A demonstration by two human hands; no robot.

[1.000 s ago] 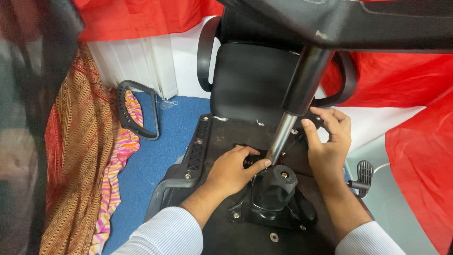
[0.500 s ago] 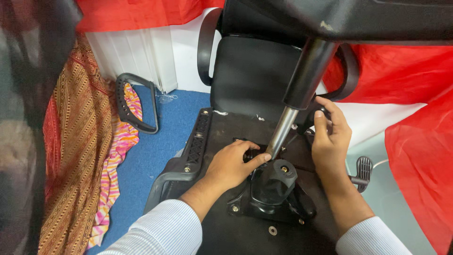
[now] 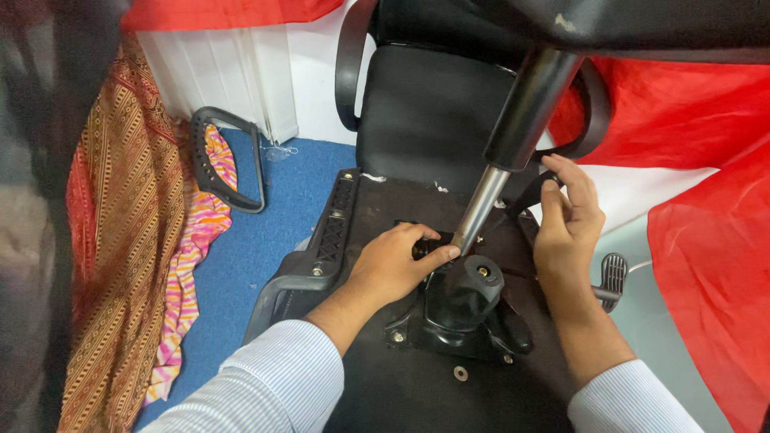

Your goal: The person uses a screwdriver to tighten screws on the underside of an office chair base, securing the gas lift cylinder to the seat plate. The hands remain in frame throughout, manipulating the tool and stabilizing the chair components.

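I see a blue carpeted floor [image 3: 241, 256] with red fabric [image 3: 706, 240] draped at the far side and to the right, and a white wall panel [image 3: 233, 72] behind.

My left hand [image 3: 397, 265] lies palm-down on the underside of an overturned office chair seat [image 3: 401, 385]. Its fingers curl over a small black knob or lever [image 3: 429, 244]; whether they actually clamp it I cannot tell. The thumb tip touches the base of the shiny metal gas-lift column [image 3: 481, 208], which rises away from the hand at a tilt into a thicker black sleeve [image 3: 529, 100].

Just right of the left hand sits the black tilt mechanism [image 3: 461, 301], bolted to the seat plate.

My right hand [image 3: 569, 220] is on the far side of the column, upright, fingers half-curled around a thin black lever [image 3: 533, 188] at the seat edge. Just right of that wrist, a ribbed black paddle [image 3: 613, 273] sticks out.

Beyond both hands stands the black backrest [image 3: 425, 120] with its curved armrests.

Well left of the left hand, a loose black armrest loop [image 3: 228, 160] lies on the floor beside patterned brown and striped pink cloth [image 3: 136, 240].
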